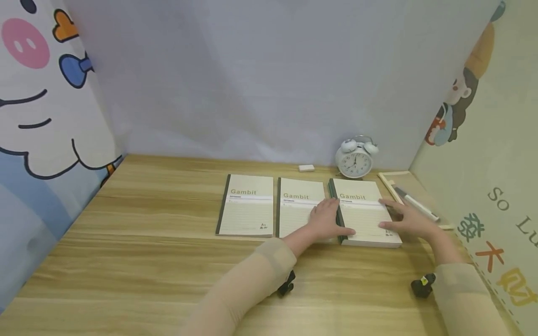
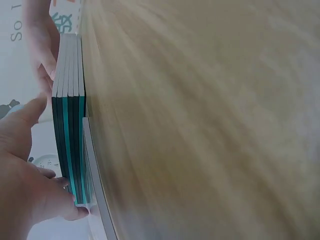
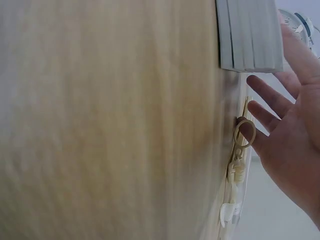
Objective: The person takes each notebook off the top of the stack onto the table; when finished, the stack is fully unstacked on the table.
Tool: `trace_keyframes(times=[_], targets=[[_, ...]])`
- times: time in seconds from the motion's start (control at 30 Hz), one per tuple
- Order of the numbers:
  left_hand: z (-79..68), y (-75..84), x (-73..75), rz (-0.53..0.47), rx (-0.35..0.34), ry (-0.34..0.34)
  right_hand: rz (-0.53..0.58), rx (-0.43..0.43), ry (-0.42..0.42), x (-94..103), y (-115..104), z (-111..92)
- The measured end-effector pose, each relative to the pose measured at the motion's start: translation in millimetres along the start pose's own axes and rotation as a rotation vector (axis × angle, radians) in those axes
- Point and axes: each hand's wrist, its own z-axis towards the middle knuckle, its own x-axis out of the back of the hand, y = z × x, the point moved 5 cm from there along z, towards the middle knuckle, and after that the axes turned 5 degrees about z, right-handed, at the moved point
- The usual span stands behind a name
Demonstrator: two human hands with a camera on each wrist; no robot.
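Note:
A stack of several cream notebooks (image 1: 363, 214) with dark and teal spines (image 2: 70, 145) lies on the table between both hands. At its spine side, my left hand (image 1: 325, 219) has its fingertips by the spines and its thumb over the top cover. From the opposite side, my right hand (image 1: 409, 221) reaches in with thumb and index finger over the cover; its other fingers (image 3: 267, 95) are spread below and beside the stack's corner. The middle notebook (image 1: 296, 224) lies partly under my left hand and forearm. Another notebook (image 1: 245, 210) lies flat farther left.
A white twin-bell alarm clock (image 1: 355, 161) stands behind the stack, with a small white block (image 1: 306, 168) to its left. On the right, a wood-edged tray (image 1: 409, 179) holds a white pen-like item (image 1: 421, 207). Printed cloth (image 1: 475, 140) hangs along the right edge.

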Motion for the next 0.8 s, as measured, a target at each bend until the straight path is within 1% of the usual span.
trace_keyframes(times=[0.13,0.2,0.3,0.47,0.57,0.8], targets=[[1.7,-3.1,-0.7,0.010,0.047,0.002,0.010,0.007,-0.004,-1.4,-0.5,0.0],[1.7,-4.0,0.3,0.025,0.055,-0.004,0.017,0.020,-0.002,-1.5,-1.4,0.3],[1.3,-4.5,2.6,0.047,0.054,-0.010,0.028,0.031,-0.004,-1.4,-3.4,0.2],[-0.8,-3.2,4.6,0.069,0.030,-0.019,0.051,0.021,-0.021,-1.1,-3.7,-0.8],[-1.5,-2.8,4.6,0.054,0.017,-0.019,0.050,0.017,-0.021,-0.3,-4.4,-0.9],[-0.7,-4.2,6.1,-0.045,-0.024,0.018,0.032,0.013,-0.008,3.7,-9.3,-0.6]])
